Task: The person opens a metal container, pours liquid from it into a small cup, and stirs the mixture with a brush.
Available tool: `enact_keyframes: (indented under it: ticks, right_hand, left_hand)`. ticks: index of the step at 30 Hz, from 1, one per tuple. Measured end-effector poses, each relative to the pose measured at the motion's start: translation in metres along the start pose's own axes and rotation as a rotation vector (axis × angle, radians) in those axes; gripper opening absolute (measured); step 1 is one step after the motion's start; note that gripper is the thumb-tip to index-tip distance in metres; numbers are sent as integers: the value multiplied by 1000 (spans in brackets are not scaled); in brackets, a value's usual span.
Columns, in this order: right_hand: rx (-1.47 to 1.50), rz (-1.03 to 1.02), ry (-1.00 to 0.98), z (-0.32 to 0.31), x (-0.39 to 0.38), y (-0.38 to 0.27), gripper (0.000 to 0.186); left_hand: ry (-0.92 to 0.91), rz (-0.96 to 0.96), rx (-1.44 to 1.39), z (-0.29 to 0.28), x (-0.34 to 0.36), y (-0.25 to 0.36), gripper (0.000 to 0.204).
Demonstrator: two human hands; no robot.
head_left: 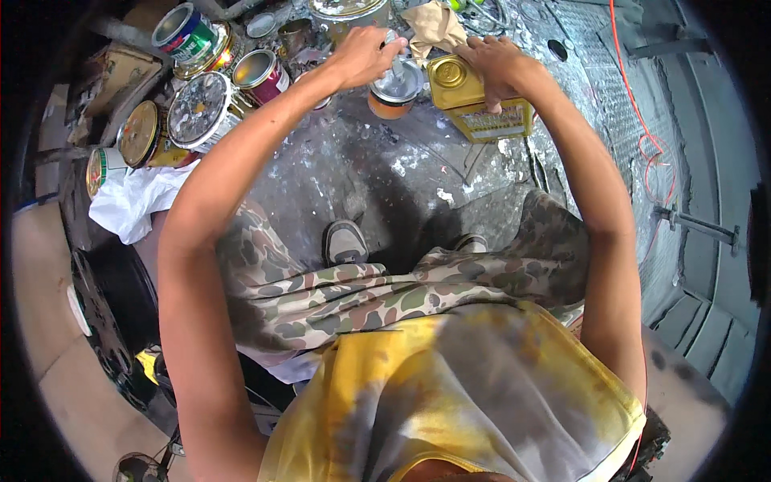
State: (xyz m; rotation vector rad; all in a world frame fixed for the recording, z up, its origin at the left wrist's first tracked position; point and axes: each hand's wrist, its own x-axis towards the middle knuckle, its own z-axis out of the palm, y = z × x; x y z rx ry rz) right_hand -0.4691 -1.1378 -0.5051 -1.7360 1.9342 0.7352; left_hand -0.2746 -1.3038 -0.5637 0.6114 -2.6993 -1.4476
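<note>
My left hand (pixel 368 58) is closed at the far middle, above a small round container (pixel 393 104) with an orange side and a greyish, paint-smeared top. Something pale grey shows at its fingertips, but I cannot make out what it is. To the right, my right hand (pixel 499 67) grips the top of a yellow rectangular metal tin (pixel 494 126), fingers over the far edge and thumb down the near side. The tin stands on the floor, its round yellow cap (pixel 449 75) in place.
Crumpled brown paper (pixel 434 29) lies behind the tin. Several paint cans, including a paint-crusted one (pixel 199 111) and a green-labelled one (pixel 186 38), crowd the left. A white plastic bag (pixel 136 201) lies below them. An orange hose (pixel 630 88) runs along the right.
</note>
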Motion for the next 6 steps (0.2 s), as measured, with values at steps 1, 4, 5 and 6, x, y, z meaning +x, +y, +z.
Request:
enact_keyframes:
  ticks: [1,4,5,6]
  right_hand:
    - [8,2,-9,-1,-2,0,128]
    - [31,13,-37,-6,-8,0,128]
    - [35,18,-45,-6,-8,0,129]
    - [38,20,-49,-8,-7,0,130]
  left_hand:
    - [28,47,87,2,-1,2,35]
    - [64,208,360,3,-3,12,36]
    - [72,201,412,3,-3,17,37]
    - [46,154,440,0,-2,18,37]
